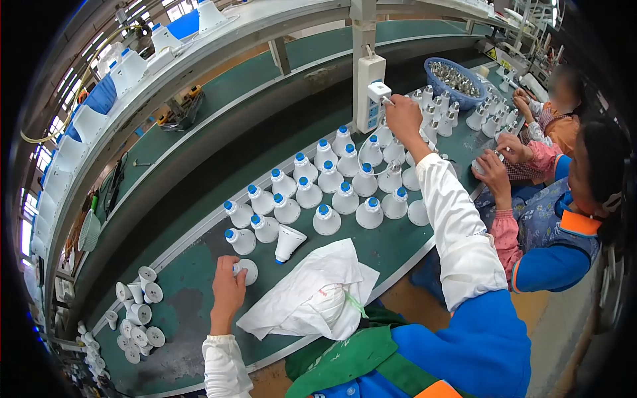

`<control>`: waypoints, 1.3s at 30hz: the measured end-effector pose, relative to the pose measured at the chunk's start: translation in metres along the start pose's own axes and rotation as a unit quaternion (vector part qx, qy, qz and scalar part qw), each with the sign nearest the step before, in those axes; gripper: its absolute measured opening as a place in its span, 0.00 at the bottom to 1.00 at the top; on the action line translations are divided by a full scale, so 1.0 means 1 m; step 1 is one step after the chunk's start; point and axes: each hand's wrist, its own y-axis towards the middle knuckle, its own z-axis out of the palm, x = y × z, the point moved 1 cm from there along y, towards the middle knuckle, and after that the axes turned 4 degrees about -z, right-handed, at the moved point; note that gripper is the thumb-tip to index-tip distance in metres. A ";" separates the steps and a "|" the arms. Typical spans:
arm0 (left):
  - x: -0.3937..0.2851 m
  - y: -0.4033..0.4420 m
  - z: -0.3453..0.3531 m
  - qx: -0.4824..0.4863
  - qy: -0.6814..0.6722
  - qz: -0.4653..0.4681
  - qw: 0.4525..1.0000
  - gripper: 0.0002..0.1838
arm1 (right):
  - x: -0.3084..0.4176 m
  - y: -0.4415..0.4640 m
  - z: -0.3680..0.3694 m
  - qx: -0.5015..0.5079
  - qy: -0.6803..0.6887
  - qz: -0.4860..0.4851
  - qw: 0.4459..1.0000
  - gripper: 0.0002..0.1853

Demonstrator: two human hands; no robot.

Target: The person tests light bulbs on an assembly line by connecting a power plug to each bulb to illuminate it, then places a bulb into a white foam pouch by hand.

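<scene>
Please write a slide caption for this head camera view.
Left hand on a white round part, right hand at a white cube-shaped plug, near rows of blue-topped white plastic cones.

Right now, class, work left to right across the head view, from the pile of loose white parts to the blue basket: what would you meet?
Loose white parts, left hand, white cloth, right hand, blue basket.

This is a factory floor, an assembly line by the look of it: a long green bench [192,285] crowded with rows of matching white cones [326,219] with blue caps, a blue basket [456,82] heaped with small metal parts, a shelf [219,41] running overhead, and workers [564,212] in aprons seated side by side along the edge.
</scene>
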 end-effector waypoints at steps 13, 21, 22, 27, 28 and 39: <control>-0.066 0.016 0.036 0.097 0.036 -0.016 0.994 0.28 | 0.010 -0.002 -0.061 0.046 0.323 0.088 0.941 0.19; -0.063 0.042 0.063 0.079 0.048 0.062 0.994 0.27 | 0.075 -0.026 -0.165 0.106 0.583 -0.046 0.804 0.11; -0.066 0.042 0.061 0.052 0.015 0.090 0.994 0.25 | 0.077 -0.030 -0.168 0.106 0.583 -0.045 0.804 0.11; -0.097 0.061 0.034 0.095 0.040 0.110 0.989 0.19 | 0.075 -0.041 -0.159 0.128 0.565 -0.069 0.812 0.10; -0.100 0.067 0.036 0.083 0.056 0.152 0.983 0.18 | 0.076 -0.042 -0.158 0.129 0.567 -0.070 0.810 0.10; -0.102 0.080 0.073 0.030 -0.057 0.099 0.993 0.24 | 0.068 -0.059 -0.153 0.190 0.531 -0.049 0.825 0.10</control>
